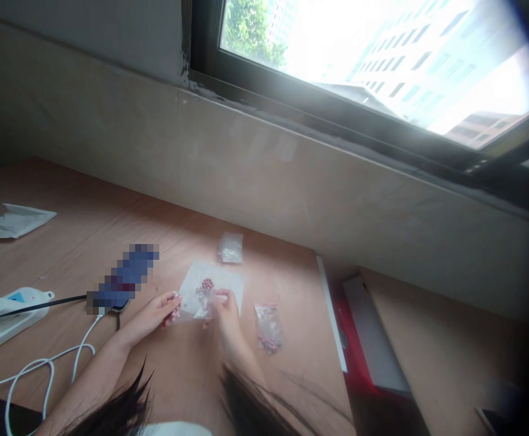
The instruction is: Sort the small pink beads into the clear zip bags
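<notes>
Loose dark hair, clear bag between both hands, white sheet beneath

No lettering, label, brand, number or sign can be read anywhere here.

White power strip and looped cable, bright window above.
</notes>
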Action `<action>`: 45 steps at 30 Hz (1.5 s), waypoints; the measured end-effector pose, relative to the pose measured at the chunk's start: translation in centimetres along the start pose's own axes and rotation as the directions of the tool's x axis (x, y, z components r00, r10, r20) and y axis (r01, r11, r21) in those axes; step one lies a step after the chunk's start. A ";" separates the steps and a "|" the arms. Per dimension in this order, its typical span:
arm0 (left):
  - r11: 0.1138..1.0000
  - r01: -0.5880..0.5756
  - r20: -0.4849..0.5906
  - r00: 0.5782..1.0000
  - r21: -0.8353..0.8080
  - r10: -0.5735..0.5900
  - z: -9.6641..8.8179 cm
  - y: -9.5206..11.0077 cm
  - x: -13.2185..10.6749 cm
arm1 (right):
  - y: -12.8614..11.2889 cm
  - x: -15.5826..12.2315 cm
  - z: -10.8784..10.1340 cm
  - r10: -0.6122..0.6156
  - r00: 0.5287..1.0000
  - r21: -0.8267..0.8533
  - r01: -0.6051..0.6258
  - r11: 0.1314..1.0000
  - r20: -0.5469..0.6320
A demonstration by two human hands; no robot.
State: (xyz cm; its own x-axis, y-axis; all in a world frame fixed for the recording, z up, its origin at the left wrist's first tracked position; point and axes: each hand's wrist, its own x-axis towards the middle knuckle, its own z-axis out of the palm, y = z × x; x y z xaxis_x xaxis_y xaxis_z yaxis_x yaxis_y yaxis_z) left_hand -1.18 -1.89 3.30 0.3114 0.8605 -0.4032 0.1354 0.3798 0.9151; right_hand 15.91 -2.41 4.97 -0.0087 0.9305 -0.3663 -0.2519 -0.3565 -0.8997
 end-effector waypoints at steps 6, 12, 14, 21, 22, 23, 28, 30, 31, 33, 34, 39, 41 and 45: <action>0.999 0.022 -0.226 0.974 0.041 -0.012 -1.0 -0.5 0.6 | 1.8 0.7 -0.1 0.069 0.995 -0.092 -0.062 0.994 0.076; 0.998 -0.030 -0.255 0.967 -0.063 0.013 -0.7 -0.5 0.0 | 3.9 2.1 -0.8 0.079 0.995 -0.109 -0.072 0.991 0.061; 0.995 -0.045 -0.252 0.968 -0.083 0.023 -0.6 -0.2 -0.2 | 4.4 2.5 -1.1 0.098 0.992 -0.089 -0.090 0.992 0.080; 0.999 -0.042 -0.274 0.961 -0.023 0.034 -0.6 0.8 0.4 | 4.5 2.5 -1.8 0.096 0.988 -0.018 -0.095 0.995 0.123; 0.999 -0.043 -0.271 0.962 -0.018 0.037 -0.6 0.9 0.6 | 4.4 2.4 -1.8 0.091 0.988 -0.018 -0.089 0.996 0.124; 0.999 -0.043 -0.264 0.964 -0.011 0.038 -0.7 0.9 0.8 | 4.3 2.4 -1.8 0.085 0.989 -0.018 -0.083 0.996 0.122; 0.999 -0.041 -0.245 0.968 0.036 0.049 -0.8 1.3 1.3 | 4.2 2.4 -2.0 0.100 0.987 0.013 -0.103 0.995 0.122; 0.997 -0.055 -0.263 0.962 0.056 0.068 -0.6 1.4 1.4 | 4.3 2.6 -2.0 0.117 0.986 0.027 -0.121 0.992 0.121; 0.997 -0.054 -0.268 0.961 0.059 0.068 -0.5 1.5 1.4 | 4.4 2.6 -2.0 0.121 0.986 0.033 -0.125 0.992 0.118; 0.998 -0.025 -0.252 0.967 0.052 0.037 -0.2 1.7 1.5 | 4.4 2.8 -2.1 0.118 0.986 0.044 -0.124 0.991 0.115; 0.999 -0.002 -0.238 0.971 0.046 0.013 -0.1 1.8 1.5 | 4.5 2.8 -2.1 0.116 0.987 0.047 -0.122 0.991 0.114; 0.995 0.029 -0.210 0.978 0.099 -0.008 0.5 2.5 1.2 | 4.3 2.6 -2.1 0.126 0.986 0.056 -0.133 0.990 0.109; 0.992 0.019 -0.217 0.976 0.128 0.009 0.6 2.9 1.0 | 4.0 2.4 -2.0 0.120 0.986 0.055 -0.127 0.990 0.119; 0.992 -0.011 -0.214 0.976 0.128 0.038 0.6 3.6 0.7 | 3.3 1.9 -1.9 0.115 0.985 0.057 -0.123 0.991 0.130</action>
State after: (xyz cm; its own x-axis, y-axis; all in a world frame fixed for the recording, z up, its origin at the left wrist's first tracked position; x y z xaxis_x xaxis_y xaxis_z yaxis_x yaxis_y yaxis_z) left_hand 0.11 -0.17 6.28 0.1076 0.9272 -0.3588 0.2509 0.3239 0.9122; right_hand 16.93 -2.02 0.82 -0.1634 0.8865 -0.4329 -0.3037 -0.4627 -0.8329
